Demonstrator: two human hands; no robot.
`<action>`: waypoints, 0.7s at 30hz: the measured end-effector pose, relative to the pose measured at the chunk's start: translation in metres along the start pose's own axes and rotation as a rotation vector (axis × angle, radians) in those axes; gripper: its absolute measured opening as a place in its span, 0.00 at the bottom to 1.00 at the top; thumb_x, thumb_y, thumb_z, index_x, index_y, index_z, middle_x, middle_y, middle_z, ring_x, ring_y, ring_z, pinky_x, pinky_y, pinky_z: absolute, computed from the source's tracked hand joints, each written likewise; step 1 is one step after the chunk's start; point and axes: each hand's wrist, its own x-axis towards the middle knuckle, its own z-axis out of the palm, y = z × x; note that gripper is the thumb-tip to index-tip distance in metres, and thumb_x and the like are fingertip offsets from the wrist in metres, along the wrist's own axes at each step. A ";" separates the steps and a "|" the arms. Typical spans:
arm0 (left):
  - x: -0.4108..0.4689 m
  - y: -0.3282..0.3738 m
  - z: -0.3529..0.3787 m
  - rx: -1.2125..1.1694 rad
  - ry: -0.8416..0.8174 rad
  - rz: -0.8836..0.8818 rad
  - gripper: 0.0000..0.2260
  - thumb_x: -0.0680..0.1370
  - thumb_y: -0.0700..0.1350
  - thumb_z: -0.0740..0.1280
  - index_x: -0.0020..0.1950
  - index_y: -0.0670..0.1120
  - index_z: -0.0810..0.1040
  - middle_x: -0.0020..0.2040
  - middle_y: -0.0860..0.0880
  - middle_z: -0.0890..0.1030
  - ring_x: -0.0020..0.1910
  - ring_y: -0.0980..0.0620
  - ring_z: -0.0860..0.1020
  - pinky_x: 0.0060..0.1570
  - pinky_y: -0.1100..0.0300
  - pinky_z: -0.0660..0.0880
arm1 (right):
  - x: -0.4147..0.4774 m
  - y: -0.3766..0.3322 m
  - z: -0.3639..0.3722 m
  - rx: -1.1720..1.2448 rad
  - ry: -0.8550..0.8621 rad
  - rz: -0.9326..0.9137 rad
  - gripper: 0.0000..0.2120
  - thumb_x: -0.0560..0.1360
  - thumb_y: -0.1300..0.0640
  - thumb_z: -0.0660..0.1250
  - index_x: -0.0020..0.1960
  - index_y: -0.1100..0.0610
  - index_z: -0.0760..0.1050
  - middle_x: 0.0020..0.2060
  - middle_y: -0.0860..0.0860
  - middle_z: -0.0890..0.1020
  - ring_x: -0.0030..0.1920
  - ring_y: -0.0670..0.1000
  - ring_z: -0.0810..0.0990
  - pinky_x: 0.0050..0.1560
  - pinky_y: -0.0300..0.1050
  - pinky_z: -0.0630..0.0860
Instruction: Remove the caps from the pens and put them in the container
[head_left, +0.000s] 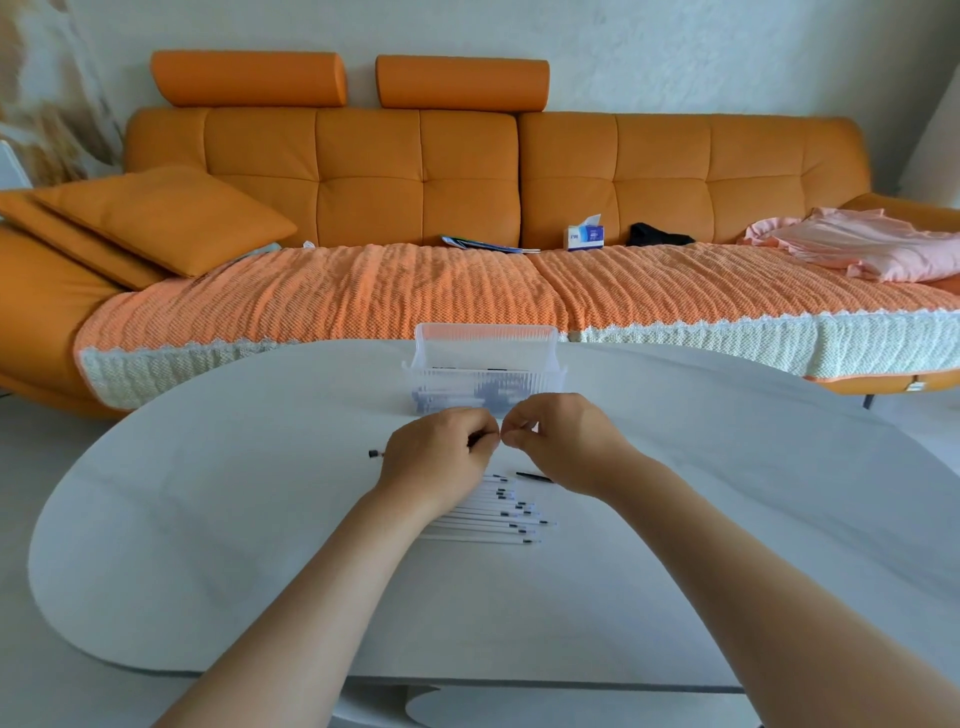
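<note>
Logged left hand (441, 457) curled round a pen (375, 454), gripping it, with just the left end on show past the knuckles. Logged right hand (556, 441) pinching thumb to fingertips at the same pen's right end, hard against the left knuckles. Cannot see the cap under those fingertips, so cannot tell whether seated or already loose. Hands together, held a little above the table (260, 519).

Key relation: long axis of pen left-right, roughly parallel to the near table edge, one hand at each end. Judged as a cap pull in progress. Would call for drawing straight along that axis, right hand to the right, left hand holding firm.

Container (540, 376) just beyond the hands on the far side, straight ahead, about equally near to both. Dark shapes inside, blurred by the ribbed wall.

Pile of pens (488, 514) on the near side below the wrists, also lying left-right, dark tips to the right. Thin dark thing (535, 476) beside the right wrist; cannot tell what.

Sofa (415, 171) beyond the table.
</note>
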 end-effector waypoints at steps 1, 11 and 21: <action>-0.001 -0.001 0.001 0.074 0.070 0.088 0.05 0.78 0.51 0.63 0.45 0.54 0.78 0.42 0.56 0.80 0.40 0.54 0.77 0.34 0.60 0.70 | 0.001 0.001 0.001 0.020 -0.006 0.026 0.06 0.78 0.52 0.66 0.46 0.45 0.81 0.43 0.42 0.81 0.44 0.46 0.78 0.45 0.44 0.76; 0.001 -0.022 0.001 0.031 -0.048 0.069 0.06 0.80 0.51 0.63 0.47 0.54 0.77 0.46 0.58 0.78 0.44 0.55 0.75 0.40 0.58 0.72 | 0.002 0.025 0.002 -0.170 -0.057 0.101 0.04 0.76 0.50 0.69 0.43 0.42 0.77 0.45 0.42 0.79 0.46 0.47 0.79 0.42 0.40 0.72; 0.002 -0.024 0.006 -0.066 -0.132 0.082 0.06 0.80 0.50 0.65 0.51 0.50 0.81 0.48 0.57 0.80 0.48 0.56 0.76 0.48 0.57 0.74 | 0.004 0.031 -0.004 -0.126 -0.065 0.102 0.09 0.79 0.52 0.64 0.55 0.44 0.82 0.53 0.42 0.80 0.52 0.47 0.79 0.53 0.45 0.77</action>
